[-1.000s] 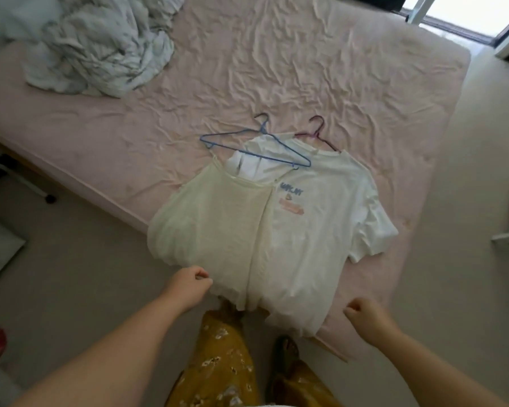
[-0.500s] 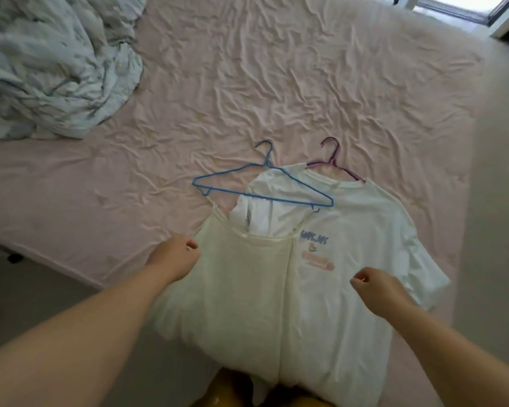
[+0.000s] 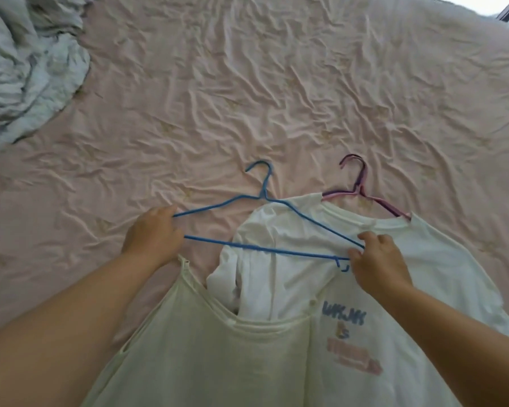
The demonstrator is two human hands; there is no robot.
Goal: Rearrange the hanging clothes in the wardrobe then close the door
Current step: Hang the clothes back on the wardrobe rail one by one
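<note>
1. Fingers of both hands are curled round the ends of the blue hanger (image 3: 265, 227): the left hand (image 3: 153, 239) grips its left corner, the right hand (image 3: 378, 264) pinches its right corner beside the small hook.
2. Beneath everything, the bed (image 3: 306, 98) with its wrinkled pink sheet carries it all; a crumpled pale blanket (image 3: 27, 63) sits at its far left corner.
3. Next in size, the cream camisole dress (image 3: 206, 353) lies off its hanger at the bed's near edge, overlapping the white T-shirt (image 3: 423, 289).
4. That T-shirt is on the pink hanger (image 3: 362, 195), its hook pointing toward the far edge.
5. Progress, as I judge it: early. One garment is hung, the dress has yet to go on the blue hanger, and no wardrobe or door is in view, so rehanging and closing remain.
</note>
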